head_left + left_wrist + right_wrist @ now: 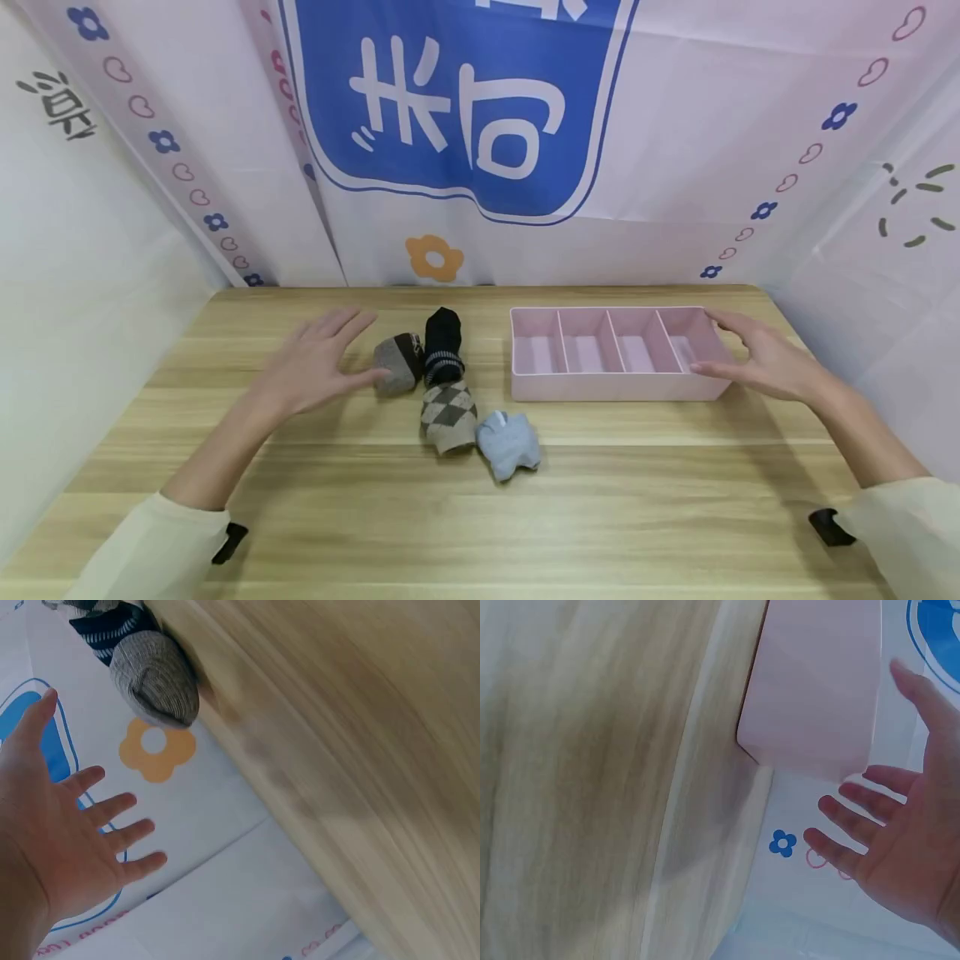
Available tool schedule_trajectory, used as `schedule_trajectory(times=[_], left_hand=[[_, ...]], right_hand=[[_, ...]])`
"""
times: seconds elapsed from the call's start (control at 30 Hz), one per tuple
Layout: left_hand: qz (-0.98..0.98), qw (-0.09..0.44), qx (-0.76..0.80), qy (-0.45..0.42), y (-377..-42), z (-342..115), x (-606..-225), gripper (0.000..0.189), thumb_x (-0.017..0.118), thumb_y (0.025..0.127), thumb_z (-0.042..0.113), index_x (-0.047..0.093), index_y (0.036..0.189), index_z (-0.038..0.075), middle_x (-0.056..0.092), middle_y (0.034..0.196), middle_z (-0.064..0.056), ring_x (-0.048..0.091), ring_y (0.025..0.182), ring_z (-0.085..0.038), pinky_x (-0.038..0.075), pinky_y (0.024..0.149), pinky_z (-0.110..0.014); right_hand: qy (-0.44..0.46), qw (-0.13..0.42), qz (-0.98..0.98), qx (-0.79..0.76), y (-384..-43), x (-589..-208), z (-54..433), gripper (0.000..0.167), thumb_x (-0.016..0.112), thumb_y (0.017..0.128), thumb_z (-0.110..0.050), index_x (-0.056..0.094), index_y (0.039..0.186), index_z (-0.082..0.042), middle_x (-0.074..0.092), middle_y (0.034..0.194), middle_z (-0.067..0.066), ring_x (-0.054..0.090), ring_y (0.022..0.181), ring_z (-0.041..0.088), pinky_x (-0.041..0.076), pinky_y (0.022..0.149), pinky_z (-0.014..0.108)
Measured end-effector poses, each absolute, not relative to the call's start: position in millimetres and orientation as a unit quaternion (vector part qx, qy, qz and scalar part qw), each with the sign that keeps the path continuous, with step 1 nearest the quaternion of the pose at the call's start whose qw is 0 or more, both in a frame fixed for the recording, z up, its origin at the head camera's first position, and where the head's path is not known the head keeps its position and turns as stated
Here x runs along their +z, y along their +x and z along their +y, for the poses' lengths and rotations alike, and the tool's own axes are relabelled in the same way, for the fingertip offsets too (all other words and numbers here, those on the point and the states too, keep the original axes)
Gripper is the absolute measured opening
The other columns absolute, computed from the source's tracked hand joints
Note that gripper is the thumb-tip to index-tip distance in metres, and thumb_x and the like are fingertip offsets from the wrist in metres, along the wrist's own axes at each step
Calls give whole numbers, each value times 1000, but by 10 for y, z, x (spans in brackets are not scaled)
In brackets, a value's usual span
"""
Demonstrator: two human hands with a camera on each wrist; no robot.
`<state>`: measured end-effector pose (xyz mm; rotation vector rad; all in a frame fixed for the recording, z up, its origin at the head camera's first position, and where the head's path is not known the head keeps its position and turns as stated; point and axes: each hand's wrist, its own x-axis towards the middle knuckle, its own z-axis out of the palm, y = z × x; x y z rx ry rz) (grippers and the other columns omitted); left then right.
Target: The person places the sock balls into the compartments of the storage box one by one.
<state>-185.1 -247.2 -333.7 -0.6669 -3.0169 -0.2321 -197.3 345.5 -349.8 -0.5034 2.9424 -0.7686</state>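
Observation:
My left hand (311,365) hovers with spread fingers left of some rolled socks. Its thumb tip overlaps the grey-and-dark-brown sock (396,367) in the head view; the left wrist view shows the palm (60,832) apart from the grey sock (155,679). Beside that sock lie a black sock (443,337), an argyle sock (450,417) and a light grey-blue sock (508,444). My right hand (772,358), fingers extended, is at the right end of a pink divided box (600,387). Whether its fingertips touch the box I cannot tell.
Everything stands on a wood-grain table (420,533). A white printed cloth (675,167) with a blue sign hangs behind the table, and white sheets flank both sides. The box has several compartments in a row, with nothing visible inside.

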Motion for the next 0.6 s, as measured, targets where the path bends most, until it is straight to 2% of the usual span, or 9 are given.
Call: schedule_trajectory(times=[0.13, 0.27, 0.47, 0.6], left_hand=[[-966, 6, -109, -232, -1905, -2402, -3397, 92, 67, 93, 61, 39, 158, 2, 40, 158, -27, 39, 144, -49, 27, 117, -66], [-963, -21, -143, -227, -1967, -2369, -3475, 93, 75, 89, 56, 42, 155, 0, 43, 156, -28, 41, 142, -51, 29, 115, -68], [-951, -46, -203, -228, -2079, -2356, -3565, 93, 85, 84, 44, 44, 152, -5, 45, 153, -31, 44, 139, -51, 34, 112, -68], [-945, -55, -220, -236, -2134, -2338, -3614, 92, 88, 82, 37, 45, 151, -6, 48, 150, -30, 48, 135, -51, 39, 109, -67]], right_hand=[[-175, 34, 944, -278, -2016, -3541, 3492, 92, 80, 89, -30, 33, 155, 12, 40, 154, 36, 45, 134, 55, 42, 101, 72], [-174, 56, 937, -298, -2071, -3577, 3525, 92, 81, 88, -26, 32, 155, 13, 43, 151, 36, 50, 131, 52, 48, 98, 66], [-165, 83, 929, -320, -2128, -3574, 3558, 95, 83, 87, -22, 27, 157, 13, 39, 154, 37, 47, 134, 52, 51, 98, 59], [-155, 105, 925, -330, -2143, -3560, 3559, 99, 82, 88, -21, 22, 158, 13, 34, 155, 39, 43, 137, 55, 49, 100, 60]])
